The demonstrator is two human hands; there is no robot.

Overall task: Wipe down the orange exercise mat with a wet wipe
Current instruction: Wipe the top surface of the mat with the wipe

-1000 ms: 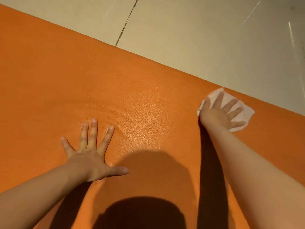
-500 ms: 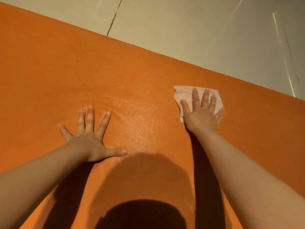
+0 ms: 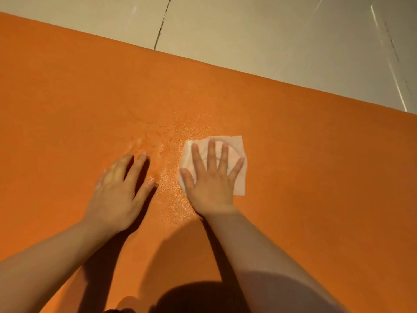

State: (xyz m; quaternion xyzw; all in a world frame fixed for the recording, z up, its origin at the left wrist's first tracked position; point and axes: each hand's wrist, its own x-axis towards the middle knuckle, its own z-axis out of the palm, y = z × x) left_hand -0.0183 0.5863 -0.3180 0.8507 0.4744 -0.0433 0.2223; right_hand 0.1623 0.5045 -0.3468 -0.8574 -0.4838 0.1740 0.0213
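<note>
**Keep the wipe flat and work outward in overlapping passes**

Your right hand (image 3: 212, 179) lies flat with fingers spread straight on the wet wipe (image 3: 237, 184), pressing it onto the orange mat (image 3: 316, 166) near its middle. Press through the whole palm so the wipe does not bunch, and overlap each stroke. Your left hand (image 3: 119, 188) is just beside it, open, fingers straight, holding nothing; it looks blurred, so you cannot tell whether it rests on the mat. A damp sheen shows above and between your hands; the rest looks dry and probably unwiped. Pale floor tiles (image 3: 270, 35) border the far edge; your shadow falls on the near mat.
</note>
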